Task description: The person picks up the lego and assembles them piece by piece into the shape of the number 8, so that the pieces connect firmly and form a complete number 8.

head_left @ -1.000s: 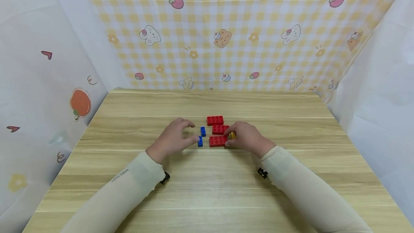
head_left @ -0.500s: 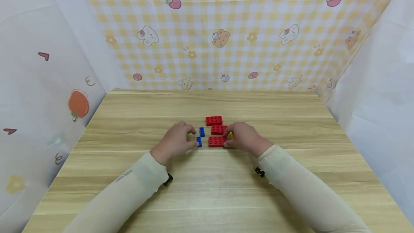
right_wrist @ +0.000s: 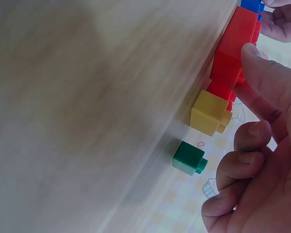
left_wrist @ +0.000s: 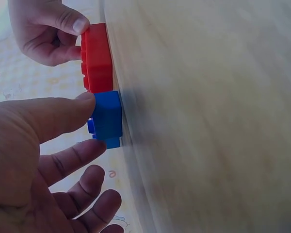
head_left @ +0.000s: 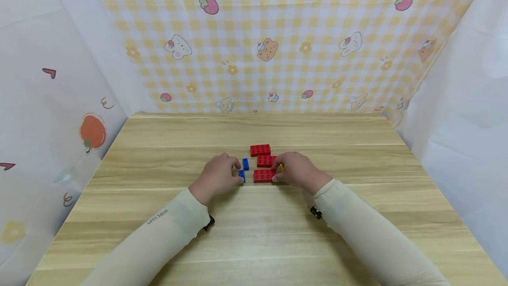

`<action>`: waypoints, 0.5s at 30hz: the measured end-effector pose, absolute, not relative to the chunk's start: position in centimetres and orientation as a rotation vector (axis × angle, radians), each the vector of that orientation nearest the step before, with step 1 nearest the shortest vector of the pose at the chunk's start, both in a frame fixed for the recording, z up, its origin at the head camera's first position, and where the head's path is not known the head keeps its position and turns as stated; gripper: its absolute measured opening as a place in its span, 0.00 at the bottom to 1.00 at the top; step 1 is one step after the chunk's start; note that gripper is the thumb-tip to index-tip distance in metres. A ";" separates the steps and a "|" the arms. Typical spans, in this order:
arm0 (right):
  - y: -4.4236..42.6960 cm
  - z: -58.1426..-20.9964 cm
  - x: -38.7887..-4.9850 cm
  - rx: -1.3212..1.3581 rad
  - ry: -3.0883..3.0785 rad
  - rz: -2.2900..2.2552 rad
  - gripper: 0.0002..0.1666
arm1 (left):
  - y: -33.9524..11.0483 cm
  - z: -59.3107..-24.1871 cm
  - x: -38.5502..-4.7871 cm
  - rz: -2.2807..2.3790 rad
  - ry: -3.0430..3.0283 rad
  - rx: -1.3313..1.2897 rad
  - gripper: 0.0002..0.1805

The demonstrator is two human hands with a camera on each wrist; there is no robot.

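Note:
My left hand (head_left: pixel 217 175) pinches the nearer small blue brick (left_wrist: pixel 108 114) between thumb and index finger. Its other fingers are loosely bent beside the brick. A second blue brick (head_left: pixel 245 164) stands just behind, mostly hidden in the left wrist view. My right hand (head_left: pixel 298 172) holds the right end of the nearest red brick (head_left: pixel 263 176), thumb on its near side and index finger on its far side. Behind it lie another red brick (head_left: pixel 266 161), partly covered by that hand, and a third red brick (head_left: pixel 260 150) farther back.
Beside the right hand stands a yellow brick (right_wrist: pixel 209 112), mostly covered by the hand in the head view. A green brick (right_wrist: pixel 188 158) shows farther along in the right wrist view. The wooden table (head_left: pixel 254 242) runs back to a checked cloth wall (head_left: pixel 254 74).
The left thumb and index finger have drawn in around the nearer blue brick. My right hand stays at the nearest red brick. The head view has shifted slightly.

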State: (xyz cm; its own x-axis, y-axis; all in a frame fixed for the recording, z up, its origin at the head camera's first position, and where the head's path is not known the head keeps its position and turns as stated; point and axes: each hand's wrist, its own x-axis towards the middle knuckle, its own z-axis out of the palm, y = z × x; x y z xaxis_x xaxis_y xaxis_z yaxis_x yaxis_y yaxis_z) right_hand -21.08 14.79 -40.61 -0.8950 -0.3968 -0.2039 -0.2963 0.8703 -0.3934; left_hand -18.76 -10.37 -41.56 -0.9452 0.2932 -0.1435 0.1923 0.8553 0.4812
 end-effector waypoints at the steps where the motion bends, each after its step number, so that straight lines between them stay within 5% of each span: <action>1: 14.8 -40.7 -21.1 -0.523 2.761 -0.522 0.11 | -10.3 -41.6 -18.7 0.693 2.822 0.373 0.18; 15: 14.8 -40.6 -21.2 -0.534 2.745 -0.522 0.11 | -10.2 -41.4 -18.7 0.689 2.809 0.378 0.16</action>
